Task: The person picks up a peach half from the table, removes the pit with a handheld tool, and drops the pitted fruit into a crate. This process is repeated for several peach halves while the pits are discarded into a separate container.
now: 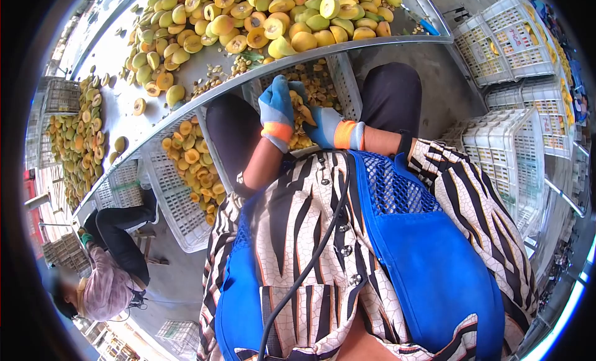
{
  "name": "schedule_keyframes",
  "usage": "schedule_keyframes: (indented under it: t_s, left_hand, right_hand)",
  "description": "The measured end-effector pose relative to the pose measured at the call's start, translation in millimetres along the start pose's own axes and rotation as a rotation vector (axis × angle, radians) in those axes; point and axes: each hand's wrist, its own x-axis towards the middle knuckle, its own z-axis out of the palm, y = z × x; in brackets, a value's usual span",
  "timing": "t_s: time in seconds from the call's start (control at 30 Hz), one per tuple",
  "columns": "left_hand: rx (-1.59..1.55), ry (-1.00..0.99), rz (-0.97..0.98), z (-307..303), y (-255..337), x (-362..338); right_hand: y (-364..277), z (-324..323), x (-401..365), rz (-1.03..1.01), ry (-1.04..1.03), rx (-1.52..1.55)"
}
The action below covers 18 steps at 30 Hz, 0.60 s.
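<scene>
Both my hands wear blue-grey gloves with orange cuffs and meet between my knees, below the table edge. My left hand (277,106) is closed, its fingers curled against a piece of yellow-orange peach (303,112). From the other side my right hand (329,126) closes on the same peach piece; its fingertips are partly hidden. Just beneath the hands stands a crate with peach pieces (324,81) in it. Halved and whole peaches (273,29) lie heaped on the metal table (205,100) in front of me, with loose pits (214,72) near its rim.
A blue-handled tool (428,27) lies at the table's right corner. White crates (503,41) are stacked on the right. Beside my left leg stands a crate (180,218) with peach halves (195,165). Another person (108,280) sits farther left, by a second peach heap (77,137).
</scene>
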Motion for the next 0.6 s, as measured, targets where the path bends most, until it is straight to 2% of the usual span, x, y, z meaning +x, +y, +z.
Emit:
schedule_keyframes:
  t_s: [0.07,0.13,0.17,0.23,0.27,0.3,0.37,0.4,0.47,0.5,0.57,0.6]
  left_hand:
    - [0.004,-0.062,-0.025,0,8,1]
    - [0.015,-0.073,0.029,-2,7,0]
    - [0.023,-0.085,0.095,-3,8,1]
    - [-0.045,-0.124,0.082,-6,6,9]
    - [-0.112,-0.165,0.059,-7,3,9]
    - [-0.111,-0.163,0.057,-8,2,8]
    - [-0.069,-0.130,0.092,-8,1,9]
    - [-0.070,-0.132,0.097,-7,3,11]
    - [-0.058,-0.198,0.118,-12,5,9]
    - [-0.057,-0.195,0.123,-15,5,11]
    - [-0.291,-0.390,-0.086,-16,5,17]
    - [-0.334,-0.305,-0.116,-11,3,20]
  right_hand:
    - [-9,-11,0,-0.080,0.001,-0.043]
    - [-44,-38,-6,0.296,-0.349,0.528]
    - [-46,-39,-4,0.292,-0.351,0.529]
    - [-49,-43,2,0.433,-0.445,0.608]
    - [-53,-46,2,0.462,-0.416,0.644]
    - [-43,-39,4,0.462,-0.419,0.645]
    - [-15,-24,14,0.012,-0.420,0.063]
    - [-28,-36,13,0.010,-0.417,0.059]
    - [-54,-55,5,0.589,-0.580,0.769]
    - [-53,-56,4,0.583,-0.582,0.766]
    - [-48,-59,4,0.441,-0.833,1.015]
    - [-48,-56,5,0.476,-0.773,1.013]
